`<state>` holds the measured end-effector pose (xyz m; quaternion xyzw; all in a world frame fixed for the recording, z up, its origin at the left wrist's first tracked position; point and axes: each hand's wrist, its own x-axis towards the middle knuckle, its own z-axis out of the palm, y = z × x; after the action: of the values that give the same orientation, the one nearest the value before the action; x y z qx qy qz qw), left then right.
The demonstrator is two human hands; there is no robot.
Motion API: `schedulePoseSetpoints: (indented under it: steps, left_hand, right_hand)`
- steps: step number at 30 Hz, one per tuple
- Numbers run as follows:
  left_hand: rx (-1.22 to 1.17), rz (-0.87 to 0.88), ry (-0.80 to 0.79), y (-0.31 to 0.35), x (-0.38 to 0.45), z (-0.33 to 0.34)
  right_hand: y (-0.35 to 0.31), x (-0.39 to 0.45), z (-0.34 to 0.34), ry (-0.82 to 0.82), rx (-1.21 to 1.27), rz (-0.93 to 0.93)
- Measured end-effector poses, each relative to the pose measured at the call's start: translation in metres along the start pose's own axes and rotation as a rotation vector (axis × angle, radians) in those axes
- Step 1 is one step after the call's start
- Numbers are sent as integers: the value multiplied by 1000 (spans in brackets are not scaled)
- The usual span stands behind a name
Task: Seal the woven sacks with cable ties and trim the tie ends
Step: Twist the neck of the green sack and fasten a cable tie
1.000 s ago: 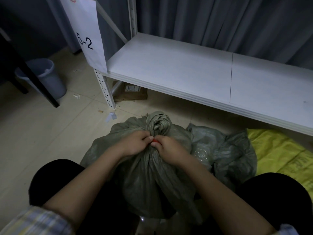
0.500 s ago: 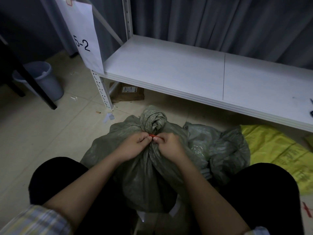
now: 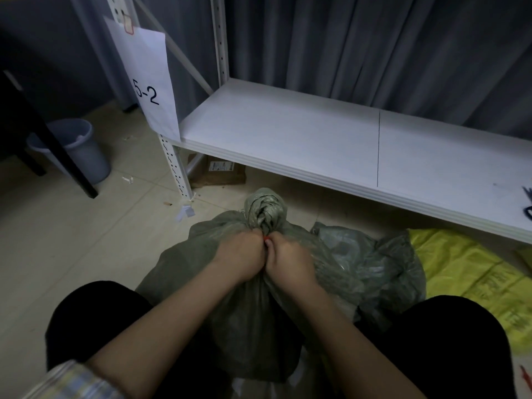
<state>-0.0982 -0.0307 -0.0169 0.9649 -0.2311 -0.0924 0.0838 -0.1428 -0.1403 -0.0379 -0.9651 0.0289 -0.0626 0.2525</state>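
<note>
A grey-green woven sack [image 3: 247, 321] stands between my knees, its mouth gathered and twisted into a bunch [image 3: 266, 210] at the top. My left hand [image 3: 240, 259] and my right hand [image 3: 289, 262] meet at the sack's neck just under the bunch. Both pinch a thin red cable tie [image 3: 266, 239], of which only a small red bit shows between my fingertips. The rest of the tie is hidden by the fingers and the fabric.
A second grey-green sack [image 3: 371, 260] lies slumped to the right, with a yellow sack [image 3: 472, 280] flat on the floor beyond it. A white shelf [image 3: 302, 139] runs ahead, dark scissors [image 3: 528, 204] at its right edge. A grey bin [image 3: 74, 151] and a black furniture leg [image 3: 57, 145] stand left.
My hands have stayed at the sack's neck, closing tighter together on the red tie. The view has shifted so the sack and shelf sit slightly further left and lower.
</note>
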Motion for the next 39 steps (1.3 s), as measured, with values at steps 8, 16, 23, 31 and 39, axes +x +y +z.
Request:
schedulePoseSetpoints:
  steps: [8,16,23,31,39]
  left_hand:
    - [-209,77,7,-20,1,2]
    - [-186,71,62,-19,-2,5]
    - [-121,97,67,-21,0,10]
    - [-299,2,88,-21,0,16]
    - [-440,33,131,-28,-4,21]
  right_hand:
    - [6,9,-8,-66,90,-19]
    - [9,15,1,-15,121,128]
    - [11,22,1,-49,139,206]
    - [22,28,-5,-136,357,185]
    - [21,40,-24,-152,859,256]
